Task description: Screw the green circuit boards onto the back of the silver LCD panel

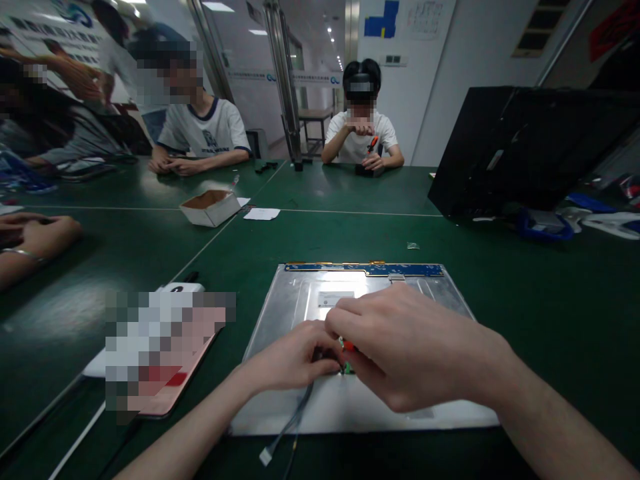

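A flat display panel (pixel 280 313) lies metal back up on the table, with a blue circuit strip (pixel 325 268) along its far edge. Over its middle, my right hand (pixel 400 347) is closed around a screwdriver (pixel 349 345), of which only a bit of orange-red handle shows. My left hand (pixel 300 357) is beside it, thumb and fingers pinched at a small green circuit board (pixel 348 368) on the panel. Both hands hide most of this board and the screwdriver's tip. From under my left hand a dark cable (pixel 300 408) runs toward me, ending in a white connector (pixel 266 456).
Left of the panel lie a pink phone (pixel 200 353) and a white device (pixel 185 288) with cords. Farther off are an open white box (pixel 213 208) and paper (pixel 262 214). A large black monitor (pixel 520 147) stands at right. Co-workers sit across and at left.
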Motion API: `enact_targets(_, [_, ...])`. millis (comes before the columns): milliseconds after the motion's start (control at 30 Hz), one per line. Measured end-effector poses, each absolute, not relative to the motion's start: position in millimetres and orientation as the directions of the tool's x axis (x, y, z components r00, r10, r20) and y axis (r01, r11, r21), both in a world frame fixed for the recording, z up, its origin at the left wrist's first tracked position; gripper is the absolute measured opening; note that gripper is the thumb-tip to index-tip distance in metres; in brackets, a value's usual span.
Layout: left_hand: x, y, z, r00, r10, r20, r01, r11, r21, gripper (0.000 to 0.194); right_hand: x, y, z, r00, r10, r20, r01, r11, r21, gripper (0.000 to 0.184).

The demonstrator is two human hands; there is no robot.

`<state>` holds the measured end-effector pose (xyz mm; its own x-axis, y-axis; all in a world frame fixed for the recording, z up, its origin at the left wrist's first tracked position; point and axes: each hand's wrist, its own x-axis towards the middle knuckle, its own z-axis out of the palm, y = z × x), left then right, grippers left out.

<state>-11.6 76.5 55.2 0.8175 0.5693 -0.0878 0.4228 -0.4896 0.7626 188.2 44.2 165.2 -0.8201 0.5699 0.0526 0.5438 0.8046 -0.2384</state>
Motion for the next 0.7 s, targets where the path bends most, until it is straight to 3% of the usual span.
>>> enact_targets(167, [-10.6,76.2,57.8,0.812,0.574,-0.101,0.455,-0.515,0.727,0.012,186.6,45.1,161.1,-0.805,0.583,0.105,0.563,0.808,-0.174,0.003])
enact_targets(267, [-11.2,76.0,58.2,0.807,0.584,-0.093,0.462,-0.524,0.716,0.019,185.8,45.1,159.4,-0.796,0.597,0.1,0.58,0.8,-0.158,0.011])
enact_targets(500, [-11.0,77.2,54.1,0.83,0.552,-0.078,0.421,-0.529,0.737,0.01,185.7,43.1,163.1,-0.83,0.55,0.089,0.52,0.822,-0.232,0.009])
enact_targets(700, [-11.1,76.8,53.7,0.818,0.569,-0.082,0.441,-0.529,0.725,0.018,185.9,46.3,158.3,-0.8,0.588,0.12,0.571,0.807,-0.149,0.008])
